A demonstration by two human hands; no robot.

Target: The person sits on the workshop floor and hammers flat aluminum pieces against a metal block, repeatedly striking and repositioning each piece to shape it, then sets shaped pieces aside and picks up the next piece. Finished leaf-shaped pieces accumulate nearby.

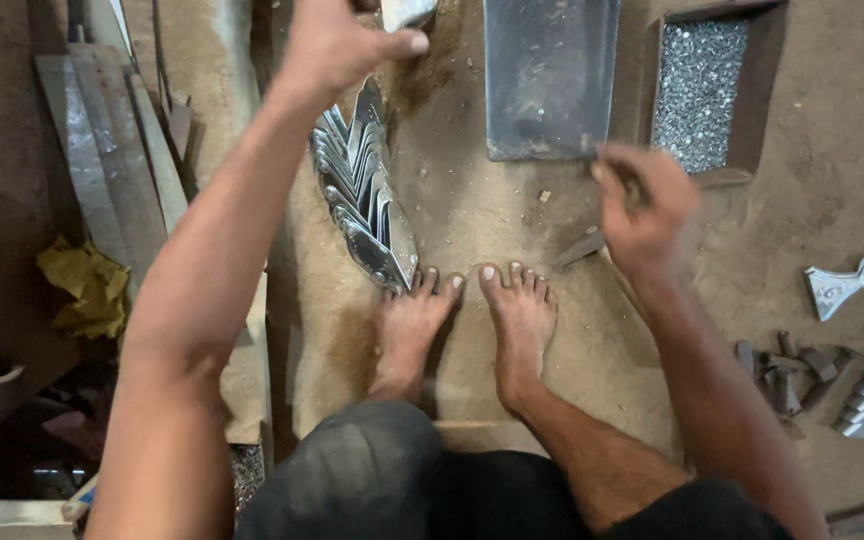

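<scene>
Shiny metal brackets (364, 190) stand stacked in a row on the sandy floor.

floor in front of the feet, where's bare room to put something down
Bare dirt lies between the stacked metal brackets, the flat steel plate and the toes. More shows right of the tray of small metal bits, above the lone bracket. It is crowded along the left planks and by the lower-right scrap pieces.

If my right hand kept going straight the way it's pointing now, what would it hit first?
Probably the flat grey metal plate. The right hand is blurred, its fingers aimed up and leftward toward that plate's lower right corner, with the box of small metal bits just beside it. Depth is unclear, so it might pass above.
</scene>
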